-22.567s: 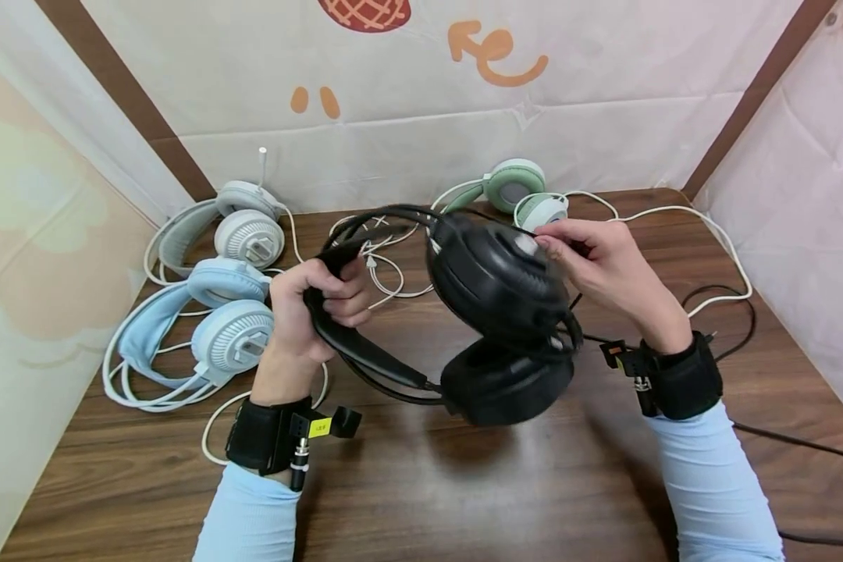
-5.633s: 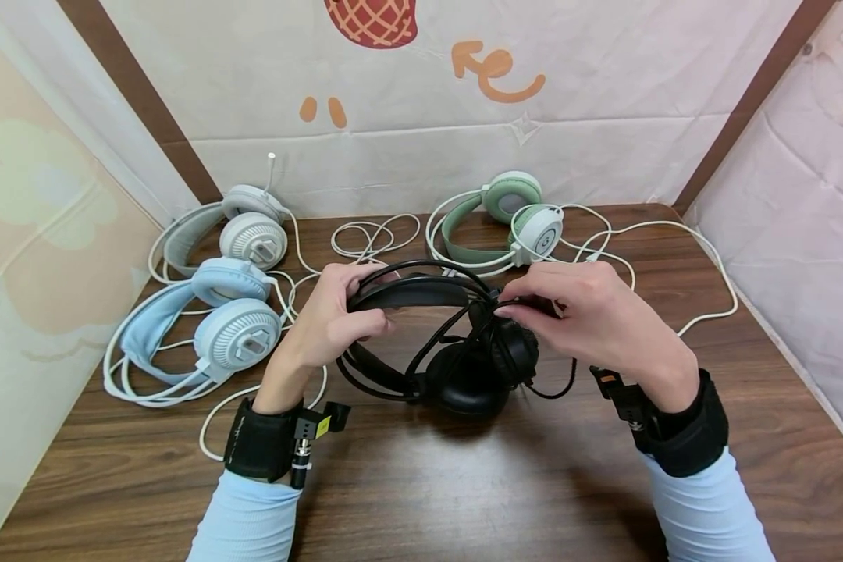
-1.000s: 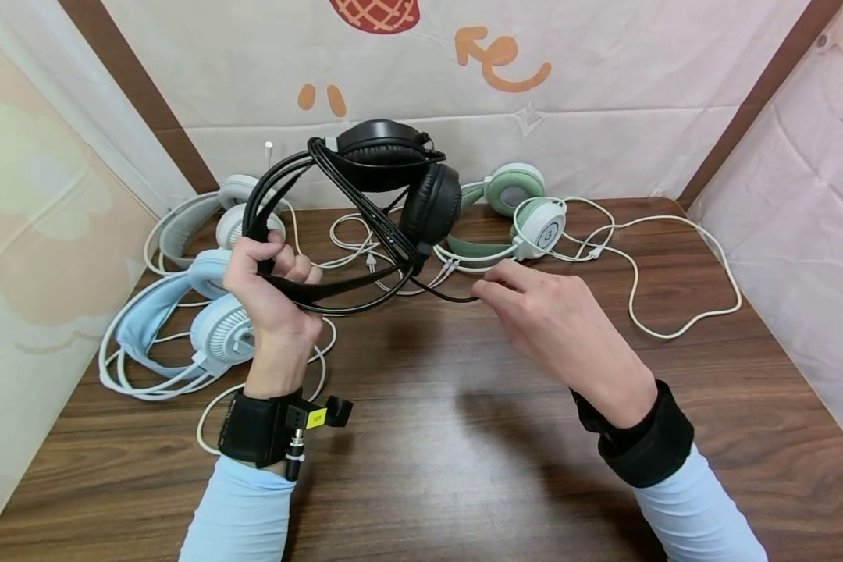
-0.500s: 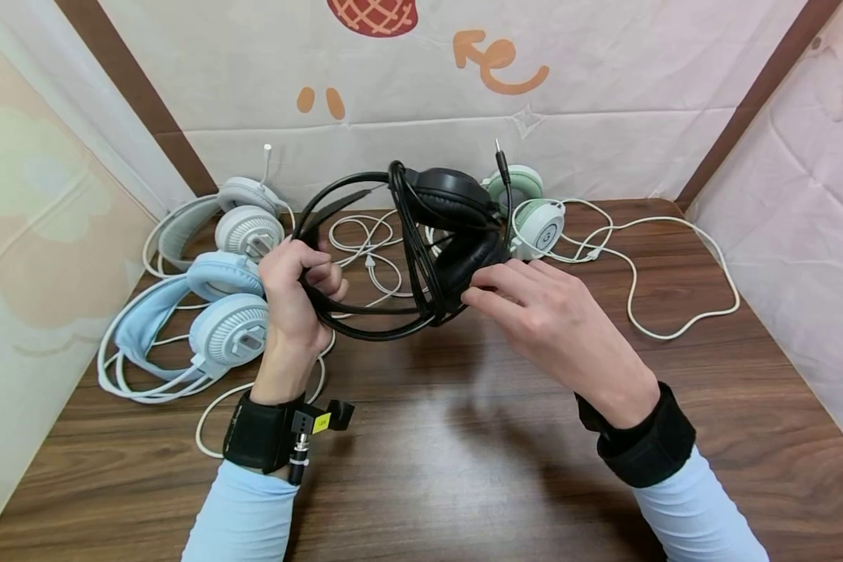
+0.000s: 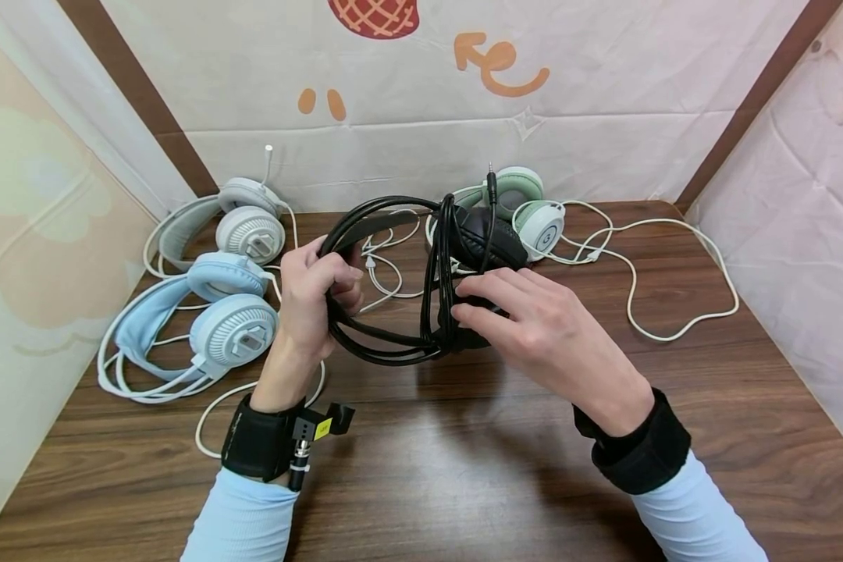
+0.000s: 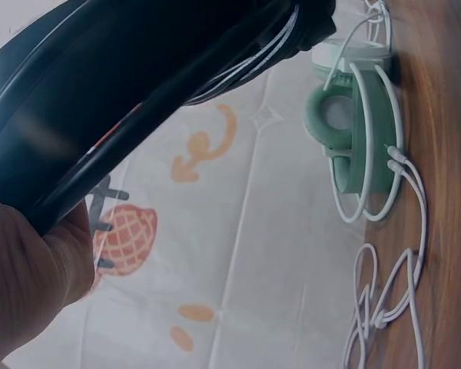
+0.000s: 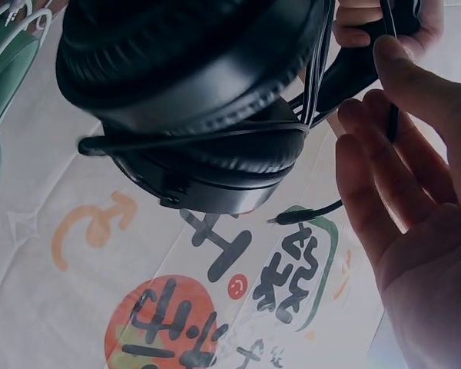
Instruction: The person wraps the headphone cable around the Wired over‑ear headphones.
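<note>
Black over-ear headphones (image 5: 497,240) are held up above the table by my left hand (image 5: 309,293), whose fingers curl round the headband. Several loops of the black headphone cable (image 5: 444,273) wrap across the headphones beside the ear cups. At the cups, my right hand (image 5: 548,336) pinches the cable between thumb and fingers, plainest in the right wrist view. The cable's free end, with its jack plug (image 5: 492,189), sticks up past that hand. A thin black boom (image 7: 169,141) crosses the ear cups in the right wrist view. The lower cup is mostly hidden by my right hand.
Grey-white headphones (image 5: 253,234) and light blue headphones (image 5: 232,336) lie at the left of the wooden table (image 5: 421,484). Green headphones (image 5: 539,228) lie at the back, their white cable (image 5: 716,312) spread to the right. Fabric walls enclose the table.
Over the last second, the black headphones have come down and to the right, turning a little. My right hand has brought the cable end in against the loops. Much earlier, the cable trailed loose rightward.
</note>
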Tool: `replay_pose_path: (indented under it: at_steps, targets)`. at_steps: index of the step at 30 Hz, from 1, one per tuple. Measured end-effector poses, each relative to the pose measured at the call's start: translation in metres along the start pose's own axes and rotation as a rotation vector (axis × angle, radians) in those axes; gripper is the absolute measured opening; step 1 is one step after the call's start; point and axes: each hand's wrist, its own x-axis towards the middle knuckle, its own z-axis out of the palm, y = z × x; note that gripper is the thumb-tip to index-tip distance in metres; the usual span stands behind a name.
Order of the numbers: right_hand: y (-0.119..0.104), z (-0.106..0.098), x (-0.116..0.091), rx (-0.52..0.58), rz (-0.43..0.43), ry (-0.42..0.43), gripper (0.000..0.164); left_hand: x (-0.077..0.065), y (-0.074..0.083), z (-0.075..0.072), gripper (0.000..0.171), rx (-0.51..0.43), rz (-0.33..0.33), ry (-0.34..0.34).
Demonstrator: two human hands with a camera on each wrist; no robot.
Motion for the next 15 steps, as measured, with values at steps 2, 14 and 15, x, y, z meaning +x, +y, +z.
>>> replay_pose_path:
  at_steps: [2, 14, 15]
  targets:
    - [-0.0006, -0.0005, 0.0001, 0.005, 0.000, -0.009, 0.014, -0.0012, 0.0016, 0.0017, 0.006, 0.024, -0.002, -0.023]
    - [-0.0010, -0.0075, 0.0001, 0.028, -0.002, 0.001, 0.017, -0.0079, 0.0082, 0.0047, 0.011, 0.184, -0.018, -0.146]
    - [-0.0007, -0.0080, 0.0002, 0.032, -0.004, 0.010, 0.017, -0.0083, 0.0083, 0.0043, 0.012, 0.217, -0.010, -0.168]
